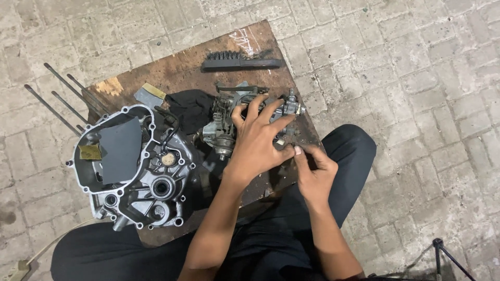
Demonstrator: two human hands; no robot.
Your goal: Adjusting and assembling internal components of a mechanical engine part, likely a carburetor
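My left hand (256, 139) lies over a small grey metal carburettor (225, 120) on a brown wooden board (177, 70), fingers spread and gripping its body. My right hand (314, 170) is just to the right at the board's edge, fingertips pinched together against the carburettor's lower right side; what they pinch is hidden. A black cloth (191, 109) lies under and left of the carburettor.
A large grey engine crankcase half (156, 182) sits on the board's left, with dark sandpaper (121, 148) laid in it and long studs (57, 99) sticking out. A black wire brush (240, 62) lies at the far edge. Paving stones (416, 78) surround; a tripod leg (448, 255) stands lower right.
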